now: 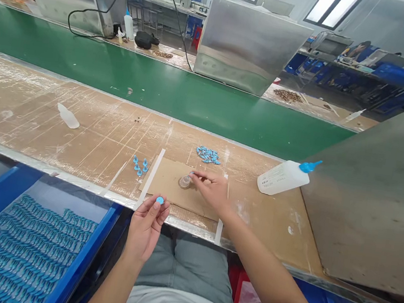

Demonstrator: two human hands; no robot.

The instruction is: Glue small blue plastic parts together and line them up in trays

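In the head view, the left hand (147,219) was raised just in front of the near edge of the worktop (92,150), its thumb and fingers pinching a blue disc (160,200) whose round face was turned up. The right hand (213,189) reached over a cardboard sheet (163,178) and gripped a small blue piece (191,173) between thumb and fingertips, right at a small clear dish (184,182); the fingers hid most of that piece, and whether it touched the dish could not be told. The dish sat on the cardboard, between two pale strips (150,179) running toward the near edge. Beyond the sheet lay a pile of blue pieces (208,155), and to its left, just past the left strip, was a loose group of blue knobs (139,172). A small white bottle (68,117) lay farther left, while a large white bottle (281,178) with a blue nozzle was on the right, near a metal box (377,198). A green belt (151,83) ran behind the worktop. Below, at the left, a blue tray (86,250) held rows of slender blue parts (21,246).
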